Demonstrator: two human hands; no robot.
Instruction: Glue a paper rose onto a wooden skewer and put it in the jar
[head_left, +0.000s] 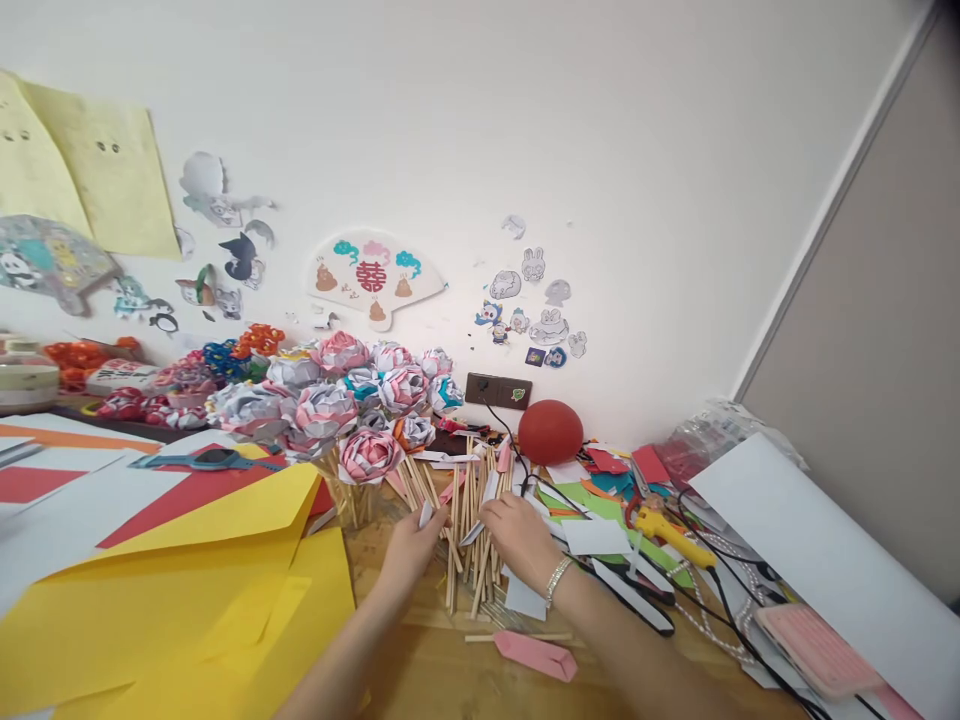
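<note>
My left hand [411, 552] is closed on a small piece of white paper [426, 515], part of which shows above the thumb. To its right, my right hand [523, 537] reaches over a heap of thin wooden sticks [455, 570], its fingertips pinched on a folded white paper strip [491, 488]. A bracelet [557, 580] circles the right wrist. Nearer to me on the table lies a folded pink paper piece [535, 655] with a stick beside it. Behind my left hand stand several paper flowers [370, 455] in pink, white and blue.
Large yellow paper [187, 600] covers the left side, with a blue watch [214, 459] behind it. A red balloon [550, 432] rests by the wall socket [499, 391]. On the right lie a yellow glue gun [675, 537], scissors [634, 595], cables and a pink box-like object [817, 648].
</note>
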